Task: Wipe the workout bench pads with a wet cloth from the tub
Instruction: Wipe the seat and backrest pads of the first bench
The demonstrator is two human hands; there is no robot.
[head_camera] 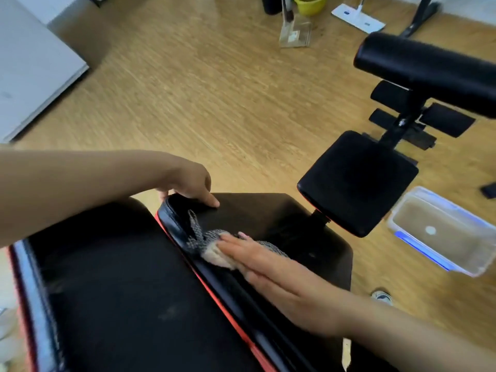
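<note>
The cloth, grey-patterned on one side and pale and fuzzy on the other, lies crumpled just below the centre of the frame on the middle pad of the workout bench. It sits close to that pad's lower-left edge, and one tail trails up toward the far corner. The right hand lies flat on the cloth, fingers straight and together, pressing it to the black vinyl and gripping nothing. The left hand comes in from the left edge of the frame and holds the pad's upper-left corner, with the fingers over the top and the thumb tucked under the rim.

A larger back pad, black with red trim, fills the lower left, right beside the middle pad. A smaller square pad sits to the upper right on the frame's post, and beyond it are black foam rollers.

The tub, clear plastic with blue trim and cloudy water inside, stands on the wooden floor at the right edge, apart from the bench. A green bucket and a flat white mop head sit along the top edge.
</note>
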